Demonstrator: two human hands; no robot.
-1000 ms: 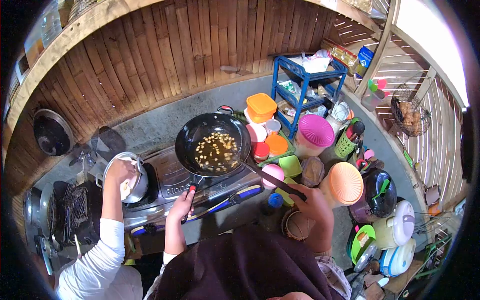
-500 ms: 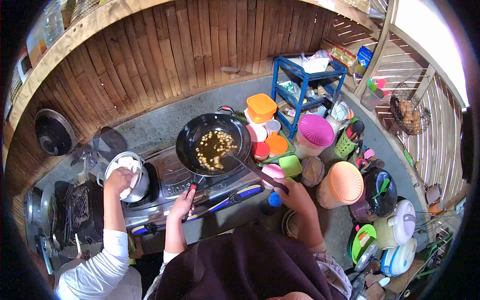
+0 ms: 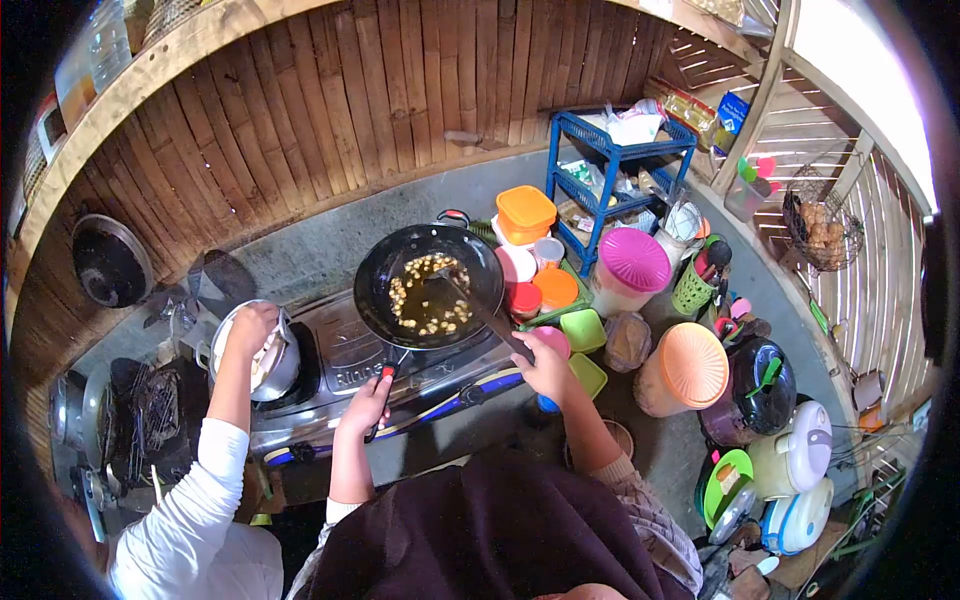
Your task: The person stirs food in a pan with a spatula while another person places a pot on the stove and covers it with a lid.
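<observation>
a round black wok [image 3: 375, 278] sits over the right side of a shiny silver stove [image 3: 330, 345] whose front carries blue and pale yellow trim. small pale brown pieces [image 3: 400, 295] lie in a loose ring in amber liquid at the bottom of the wok. of the person's own hands, the left hand [image 3: 366, 405] is wrapped around the long black-and-red handle [image 3: 388, 374], near the stove's front edge. the right hand [image 3: 546, 368] grips a long dark spatula [image 3: 492, 318], which slants over the wok's near right rim, its head down among the pieces. just behind the right hand are a container with a round pink lid [image 3: 552, 341] and two square lime-green tubs [image 3: 583, 330]. on the left, a co-worker's hand [image 3: 257, 322], from a white sleeve [image 3: 205, 490], reaches into a round silver metal pot [image 3: 283, 375] with white contents; its grasp i cannot tell.
</observation>
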